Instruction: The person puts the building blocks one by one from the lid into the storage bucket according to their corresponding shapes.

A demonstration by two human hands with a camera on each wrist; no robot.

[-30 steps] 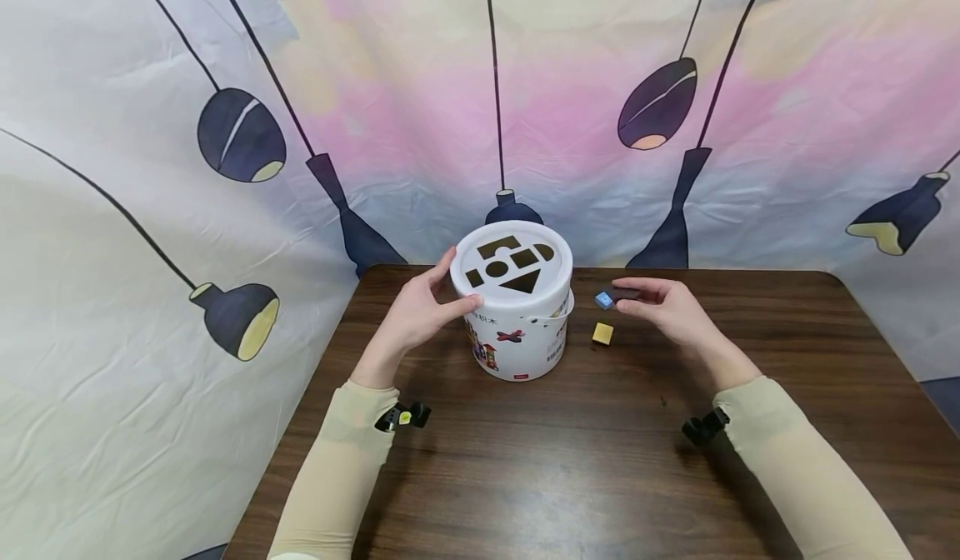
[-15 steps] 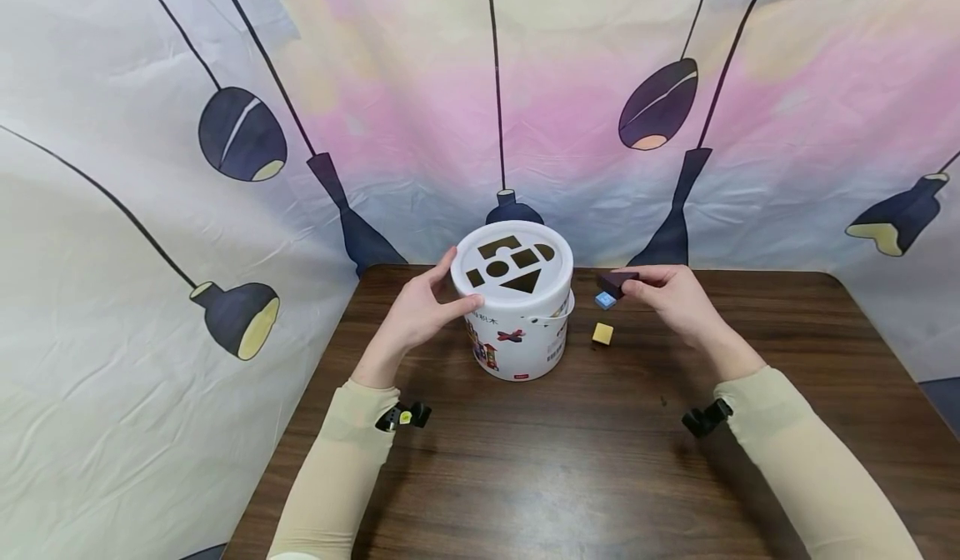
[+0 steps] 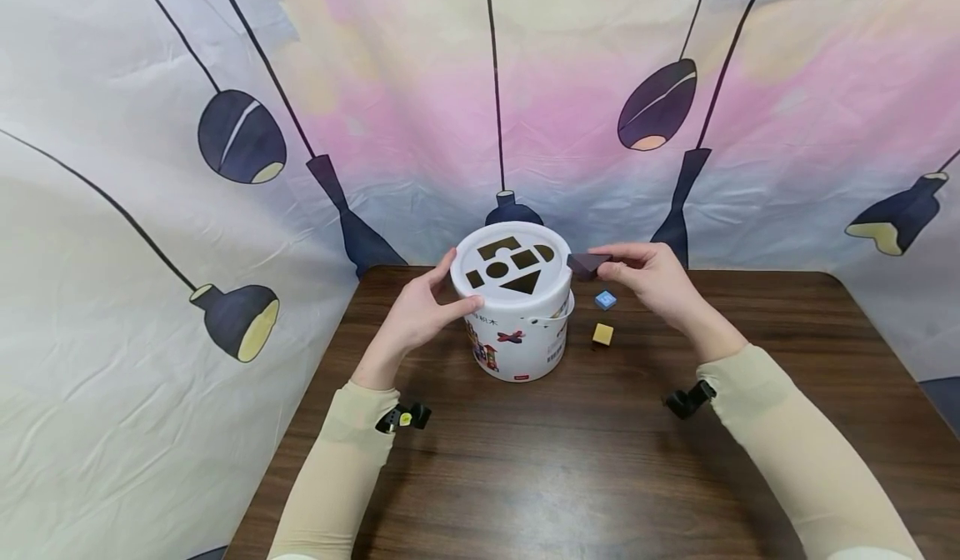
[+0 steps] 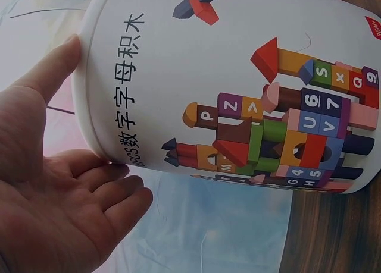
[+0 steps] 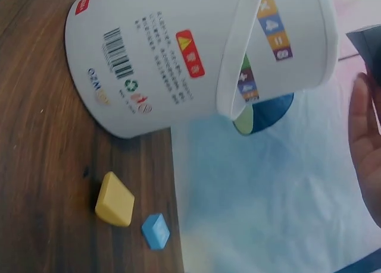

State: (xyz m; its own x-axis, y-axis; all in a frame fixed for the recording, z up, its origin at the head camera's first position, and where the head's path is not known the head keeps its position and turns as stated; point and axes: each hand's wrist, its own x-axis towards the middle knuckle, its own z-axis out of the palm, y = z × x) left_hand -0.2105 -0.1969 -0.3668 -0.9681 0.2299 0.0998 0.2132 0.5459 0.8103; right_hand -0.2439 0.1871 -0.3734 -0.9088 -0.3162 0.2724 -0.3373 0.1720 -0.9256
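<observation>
Lifting dark block, pinched in right hand, from worktop to bucket lid; left hand, fingers open, steadies bucket

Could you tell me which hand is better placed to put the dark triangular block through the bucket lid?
Right. The right hand already pinches the dark triangular block beside the lid, while the left hand steadies the white bucket.

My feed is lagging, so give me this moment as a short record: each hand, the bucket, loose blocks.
left hand: steadies the white bucket's rim, fingers straight
right hand: pinches a dark triangular block beside the lid
white bucket: upright on the table, lid with shape holes on
loose blocks: blue block and yellow block, right of the bucket
</observation>
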